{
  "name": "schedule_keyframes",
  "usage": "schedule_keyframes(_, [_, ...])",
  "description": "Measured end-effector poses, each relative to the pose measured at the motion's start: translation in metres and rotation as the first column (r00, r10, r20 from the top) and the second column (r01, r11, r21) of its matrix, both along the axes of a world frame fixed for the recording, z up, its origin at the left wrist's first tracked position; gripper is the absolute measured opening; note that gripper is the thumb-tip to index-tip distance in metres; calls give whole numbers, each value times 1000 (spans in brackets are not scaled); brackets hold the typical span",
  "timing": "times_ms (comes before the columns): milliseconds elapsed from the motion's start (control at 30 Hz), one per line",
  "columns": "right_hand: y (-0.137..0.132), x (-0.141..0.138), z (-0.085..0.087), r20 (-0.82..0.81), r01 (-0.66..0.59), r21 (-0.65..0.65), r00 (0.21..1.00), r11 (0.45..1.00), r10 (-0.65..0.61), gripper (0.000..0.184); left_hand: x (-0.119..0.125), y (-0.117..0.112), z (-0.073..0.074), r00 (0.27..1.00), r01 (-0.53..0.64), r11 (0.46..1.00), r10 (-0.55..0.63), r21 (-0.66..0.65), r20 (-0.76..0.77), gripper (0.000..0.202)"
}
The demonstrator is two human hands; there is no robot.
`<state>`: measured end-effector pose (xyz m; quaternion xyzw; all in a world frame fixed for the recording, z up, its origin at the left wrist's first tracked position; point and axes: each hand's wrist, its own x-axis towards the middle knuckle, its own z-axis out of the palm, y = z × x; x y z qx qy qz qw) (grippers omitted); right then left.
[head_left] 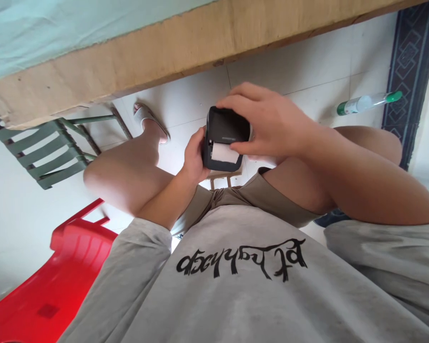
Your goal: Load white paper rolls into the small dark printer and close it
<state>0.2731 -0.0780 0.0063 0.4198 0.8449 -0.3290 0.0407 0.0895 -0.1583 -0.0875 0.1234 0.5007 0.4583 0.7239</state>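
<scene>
I sit looking down at my lap. Between my knees I hold a small black printer (226, 127), and a white paper roll (224, 153) shows in its open compartment. My left hand (194, 158) grips the printer's left side with fingers wrapped round it. My right hand (268, 125) lies over the top and right side, fingertips on the black lid and thumb below by the paper. Both hands are closed on the device.
A wooden table edge (157, 52) with a teal cover runs across the top. A green slatted chair (46, 152) and a red plastic chair (57, 286) stand at the left. A clear bottle with a green cap (368, 102) lies on the white tiled floor beside a dark patterned rug (411, 62).
</scene>
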Motion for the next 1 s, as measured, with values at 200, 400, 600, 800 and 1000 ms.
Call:
schedule_keyframes(200, [-2, 11, 23, -3, 170, 303, 984, 938, -178, 50, -1, -5, -3, 996, 84, 994, -83, 62, -23, 52])
schedule_keyframes(400, [-10, 1, 22, 199, 168, 268, 954, 949, -226, 41, -2, -6, -10, 993, 108, 991, -104, 81, -57, 54])
schedule_keyframes(600, [-27, -16, 0, 264, 72, 138, 959, 988, -107, 41, 3, -4, -6, 999, 40, 996, -38, 77, -20, 50])
schedule_keyframes(800, [-27, -27, -5, 374, -8, 37, 927, 999, -6, 45, 2, -4, -8, 998, 40, 998, -37, 55, -46, 50])
schedule_keyframes(1000, [-11, -13, 7, 273, 110, -85, 959, 990, -83, 43, 4, -2, -7, 999, 22, 1000, -22, 7, -33, 47])
